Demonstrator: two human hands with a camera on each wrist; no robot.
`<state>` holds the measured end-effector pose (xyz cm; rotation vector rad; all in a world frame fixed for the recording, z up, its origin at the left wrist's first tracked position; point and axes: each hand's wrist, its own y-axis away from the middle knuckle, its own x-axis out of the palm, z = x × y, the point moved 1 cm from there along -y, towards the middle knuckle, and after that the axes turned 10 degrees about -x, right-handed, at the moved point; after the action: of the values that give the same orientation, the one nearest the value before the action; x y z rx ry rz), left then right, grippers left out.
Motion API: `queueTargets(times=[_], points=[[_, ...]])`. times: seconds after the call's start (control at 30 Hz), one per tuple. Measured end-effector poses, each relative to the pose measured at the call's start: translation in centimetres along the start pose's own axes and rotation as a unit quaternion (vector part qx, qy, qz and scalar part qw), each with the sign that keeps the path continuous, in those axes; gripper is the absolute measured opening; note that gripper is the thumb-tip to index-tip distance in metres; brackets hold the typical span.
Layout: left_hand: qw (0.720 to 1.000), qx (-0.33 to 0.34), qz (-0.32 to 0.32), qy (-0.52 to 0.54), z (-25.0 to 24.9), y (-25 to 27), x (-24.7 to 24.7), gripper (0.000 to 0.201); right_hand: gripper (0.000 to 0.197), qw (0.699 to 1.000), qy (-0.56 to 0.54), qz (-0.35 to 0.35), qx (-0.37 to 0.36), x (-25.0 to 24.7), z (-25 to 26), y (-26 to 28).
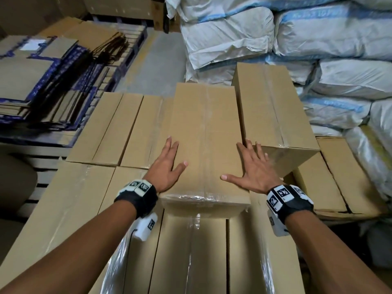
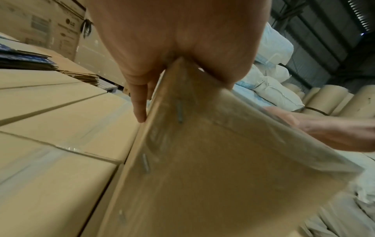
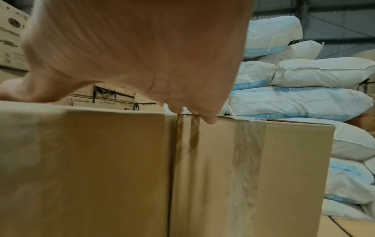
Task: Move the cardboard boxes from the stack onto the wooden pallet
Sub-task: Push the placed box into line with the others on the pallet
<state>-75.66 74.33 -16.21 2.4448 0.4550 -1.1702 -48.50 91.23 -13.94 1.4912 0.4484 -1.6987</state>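
Observation:
A taped cardboard box (image 1: 203, 134) lies lengthwise on top of a layer of like boxes (image 1: 106, 128). My left hand (image 1: 167, 164) rests on its top left edge, thumb on top and straight fingers (image 2: 140, 104) running down the left side. On the top right edge lies my right hand (image 1: 252, 168), thumb on the lid, fingers reaching into the seam beside a second upper box (image 1: 271, 111) that sits slightly skewed. Both hands lie flat and spread. Grey wooden pallet slats (image 1: 42, 164) show at the left under the boxes.
White and blue sacks (image 1: 318, 39) are piled high at the back and right. Flattened cartons and paper bags (image 1: 42, 85) are stacked at the left. A strip of concrete floor (image 1: 157, 60) runs between them. Brown paper rolls (image 2: 355, 99) stand beyond the sacks.

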Motion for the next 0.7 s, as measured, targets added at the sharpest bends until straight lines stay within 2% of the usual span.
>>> queueTargets(times=[0.13,0.27,0.6,0.7], points=[[0.999,-0.027,-0.020,0.017,-0.6,3.4,1.7,0.090,0.151,0.999,-0.011,0.043,-0.018,-0.8,-0.3,0.2],[0.997,-0.031,-0.065,0.023,-0.8,3.7,2.1,0.083,0.162,0.998,-0.007,0.054,-0.027,-1.5,-0.9,0.0],[0.987,-0.029,-0.154,-0.019,-0.2,-1.4,1.1,0.062,0.172,0.992,0.004,0.110,-0.055,-2.2,-1.5,0.3],[0.985,-0.030,-0.168,-0.024,-0.3,-3.4,1.0,0.058,0.170,0.994,0.025,0.084,-0.058,-2.1,-1.6,0.4]])
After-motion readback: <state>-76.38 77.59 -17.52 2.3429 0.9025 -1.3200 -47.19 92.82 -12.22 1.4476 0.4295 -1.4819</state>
